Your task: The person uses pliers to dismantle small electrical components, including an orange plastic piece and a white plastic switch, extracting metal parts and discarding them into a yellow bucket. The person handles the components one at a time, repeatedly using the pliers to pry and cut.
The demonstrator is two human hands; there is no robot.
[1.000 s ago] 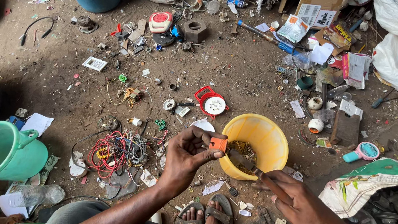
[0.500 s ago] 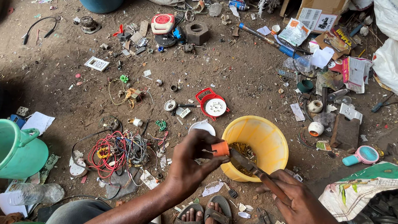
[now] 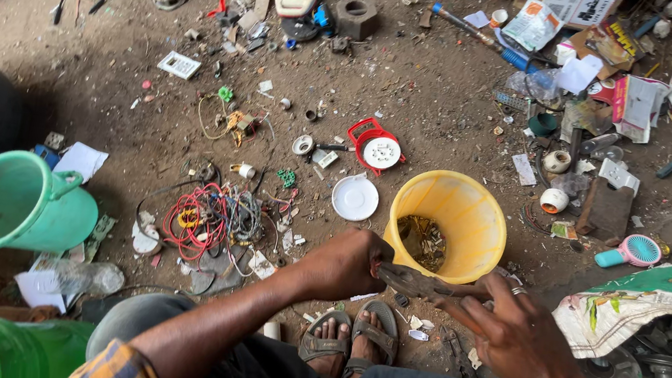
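Observation:
My left hand (image 3: 342, 265) is a closed fist at the head end of a dark metal plier-like tool (image 3: 420, 284); what lies inside the fist is hidden. My right hand (image 3: 516, 333), with a ring on one finger, grips the tool's handles. Both hands hover just in front of a yellow bucket (image 3: 482, 218) with small metal scraps (image 3: 423, 241) at its bottom. My sandalled feet (image 3: 351, 340) rest on the dirt floor below the hands.
A tangle of red and grey wires (image 3: 208, 218) lies left of the hands. A green jug (image 3: 16, 204) lies on its side at far left. A white lid (image 3: 355, 197), a red cable reel (image 3: 375, 146), a sack of metal parts (image 3: 659, 340) and scattered scrap surround me.
The small orange piece that my left hand held up is no longer visible. My left hand has closed onto the tool's head, and both hands have dropped nearer my feet.

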